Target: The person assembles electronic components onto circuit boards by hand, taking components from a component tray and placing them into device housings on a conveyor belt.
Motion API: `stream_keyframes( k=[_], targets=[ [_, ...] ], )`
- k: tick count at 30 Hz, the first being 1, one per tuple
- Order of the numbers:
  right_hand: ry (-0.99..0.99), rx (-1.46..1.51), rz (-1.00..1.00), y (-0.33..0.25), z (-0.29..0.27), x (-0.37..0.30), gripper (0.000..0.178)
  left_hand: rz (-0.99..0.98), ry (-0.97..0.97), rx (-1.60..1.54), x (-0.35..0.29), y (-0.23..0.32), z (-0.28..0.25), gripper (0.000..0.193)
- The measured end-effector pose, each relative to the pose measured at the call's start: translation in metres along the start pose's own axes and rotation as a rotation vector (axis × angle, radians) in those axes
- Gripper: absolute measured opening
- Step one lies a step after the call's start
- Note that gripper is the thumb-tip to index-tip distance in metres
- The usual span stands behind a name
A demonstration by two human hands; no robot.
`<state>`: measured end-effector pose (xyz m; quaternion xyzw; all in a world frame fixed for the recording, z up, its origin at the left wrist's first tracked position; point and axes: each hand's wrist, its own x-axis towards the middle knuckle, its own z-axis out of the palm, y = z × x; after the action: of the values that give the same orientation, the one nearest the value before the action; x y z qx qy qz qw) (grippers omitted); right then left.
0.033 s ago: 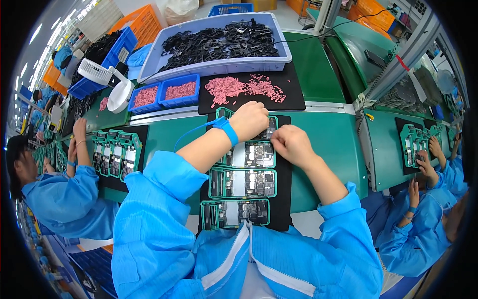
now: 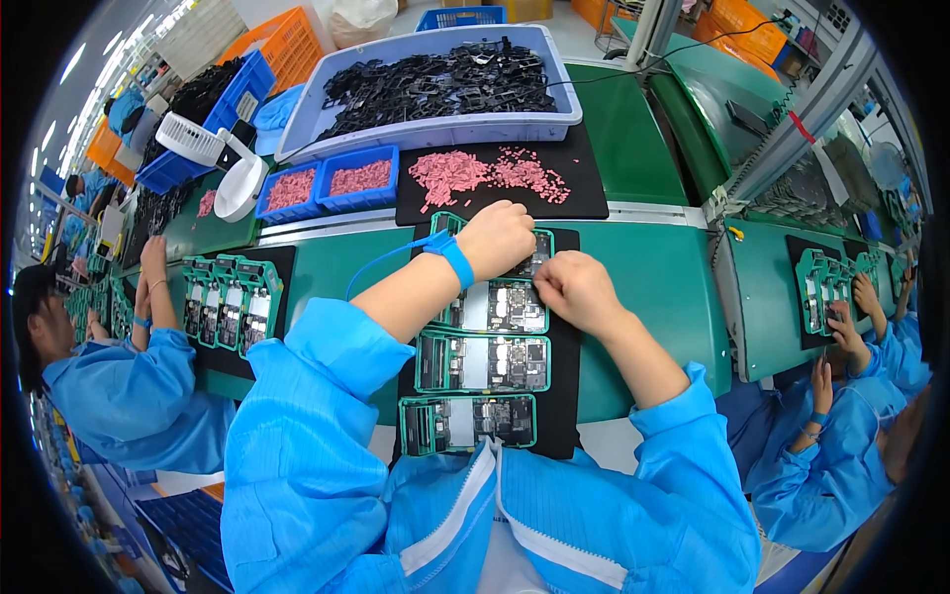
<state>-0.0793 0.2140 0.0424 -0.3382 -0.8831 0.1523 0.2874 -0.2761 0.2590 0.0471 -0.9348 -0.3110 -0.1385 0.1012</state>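
Observation:
Several green-framed phone housings with exposed circuit boards lie in a column on a black mat in front of me. My left hand [image 2: 498, 241], with a blue strap round its wrist, bends over the farthest housing [image 2: 447, 224] and hides much of it. Its fingers are curled, and whatever is between them is hidden. My right hand [image 2: 582, 289] is at the right end of the farthest two housings, thumb and fingertips pinched together at the edge; what they hold is too small to make out. Nearer me lie another housing [image 2: 482, 363] and the nearest one [image 2: 468, 424].
Small pink pieces [image 2: 447, 178] are heaped on a black mat beyond my hands, beside two blue bins [image 2: 358, 204] of them. Behind stands a large tub [image 2: 515, 129] of black parts. A white fan [image 2: 190, 139] is at left. Co-workers sit on both sides.
My right hand has shifted very slightly left, toward the housing's edge. My left hand stays over the farthest housing.

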Motion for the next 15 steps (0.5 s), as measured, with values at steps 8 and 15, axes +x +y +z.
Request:
stream_keyframes(
  k=[8, 15],
  targets=[
    [-0.029, -0.19, -0.166, -0.007, 0.014, 0.009, 0.007, -0.088, 0.011, -0.125, -0.009, -0.013, 0.008, 0.011],
    [-0.208, -0.49, -0.308, -0.017, 0.007, 0.014, 0.005, -0.409, -0.007, -0.423, -0.002, -0.042, 0.002, 0.013]
  ],
)
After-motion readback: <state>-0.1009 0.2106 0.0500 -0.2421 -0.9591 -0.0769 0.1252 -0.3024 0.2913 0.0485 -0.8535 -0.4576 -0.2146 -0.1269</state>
